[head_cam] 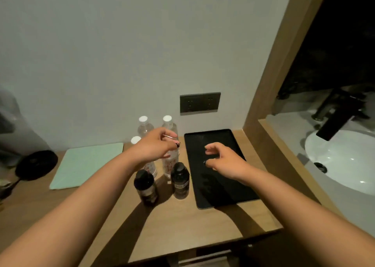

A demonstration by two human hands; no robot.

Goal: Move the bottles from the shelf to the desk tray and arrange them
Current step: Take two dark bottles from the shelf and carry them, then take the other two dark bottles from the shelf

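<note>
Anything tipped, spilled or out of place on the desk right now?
Nothing tipped or spilled. The clear bottles and two dark bottles stand upright on the desk, left of the tray, which holds none yet. No hand holds a bottle.

On your desk (182, 222), the tray (223, 193) lies right of the bottles (162, 165); the mat (87, 165) lies left of them, the sink (341, 161) far right.

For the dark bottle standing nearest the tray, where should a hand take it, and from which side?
Grip the dark bottle around its straight body below the cap, coming from above and the right, over the tray. It stands upright, its tray side is open, and clear bottles crowd behind it.
</note>
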